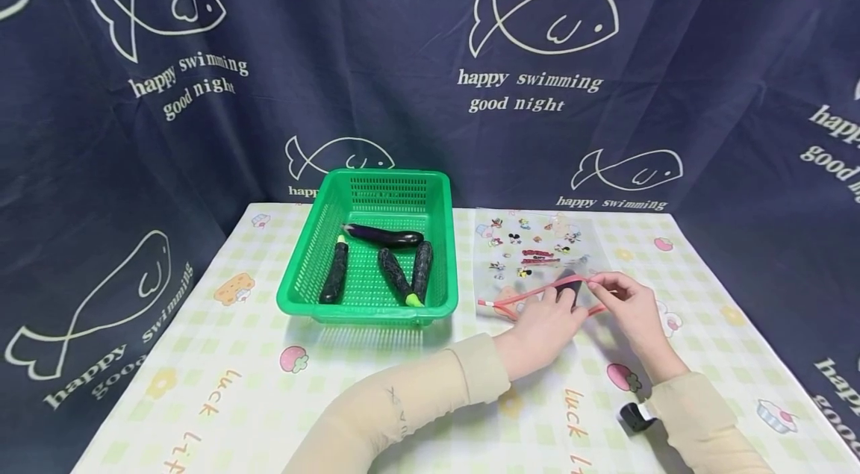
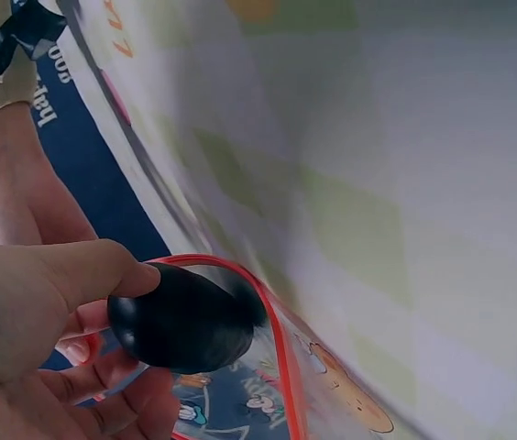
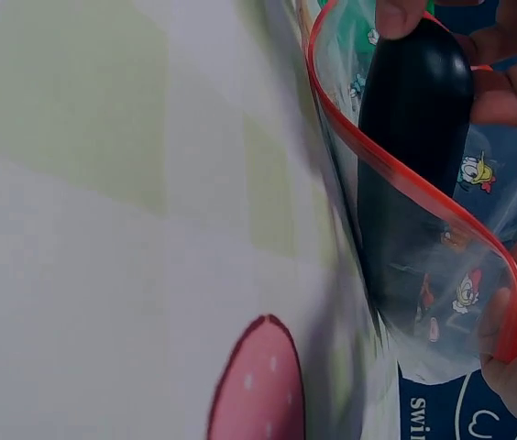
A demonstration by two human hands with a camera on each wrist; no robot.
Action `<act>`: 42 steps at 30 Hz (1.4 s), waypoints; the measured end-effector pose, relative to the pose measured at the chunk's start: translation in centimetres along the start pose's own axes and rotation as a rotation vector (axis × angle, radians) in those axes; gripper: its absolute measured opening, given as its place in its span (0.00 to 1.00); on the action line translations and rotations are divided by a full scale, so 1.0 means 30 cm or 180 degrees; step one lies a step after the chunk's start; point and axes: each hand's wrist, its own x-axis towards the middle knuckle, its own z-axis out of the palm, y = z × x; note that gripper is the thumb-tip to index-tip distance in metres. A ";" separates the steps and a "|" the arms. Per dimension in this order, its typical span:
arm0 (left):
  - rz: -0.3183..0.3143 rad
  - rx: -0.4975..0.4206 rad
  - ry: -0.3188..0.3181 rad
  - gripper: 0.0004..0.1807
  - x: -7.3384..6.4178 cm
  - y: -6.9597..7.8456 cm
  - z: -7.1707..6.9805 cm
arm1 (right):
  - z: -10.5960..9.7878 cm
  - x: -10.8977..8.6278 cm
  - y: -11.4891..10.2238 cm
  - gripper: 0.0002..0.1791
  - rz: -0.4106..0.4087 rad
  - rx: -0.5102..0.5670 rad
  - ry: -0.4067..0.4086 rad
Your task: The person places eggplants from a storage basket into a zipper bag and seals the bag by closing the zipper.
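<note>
My left hand (image 1: pixel 546 328) grips a smooth dark eggplant (image 2: pixel 181 321) by its rounded end, thumb on one side and fingers on the other. The eggplant's far part lies inside a clear zip bag (image 1: pixel 493 254) with cartoon prints and a red rim. My right hand (image 1: pixel 628 302) pinches the red rim at the bag's right side, and the mouth gapes around the eggplant. In the right wrist view the eggplant (image 3: pixel 414 110) slants down past the rim, its lower part seen through the plastic.
Left of the bag stands a green basket (image 1: pixel 302 287). Inside lie another eggplant (image 1: pixel 386 237) and three bumpy dark cucumber-like vegetables (image 1: pixel 336 272) with light green ends. A small black object (image 1: pixel 634 418) is by the right sleeve. A dark fish-print curtain (image 1: pixel 416 48) hangs behind the table.
</note>
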 end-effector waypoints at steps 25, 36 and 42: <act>0.0096 0.0387 -0.0143 0.12 0.027 0.033 0.026 | 0.005 -0.005 -0.013 0.04 -0.0044 0.0388 -0.0016; 0.0047 0.0465 -0.0120 0.11 0.039 0.041 0.043 | 0.006 0.001 -0.029 0.13 0.0001 0.0284 -0.0092; 0.0007 0.0439 -0.0316 0.12 0.046 0.049 0.035 | 0.006 -0.009 -0.082 0.12 -0.0054 0.0169 -0.0063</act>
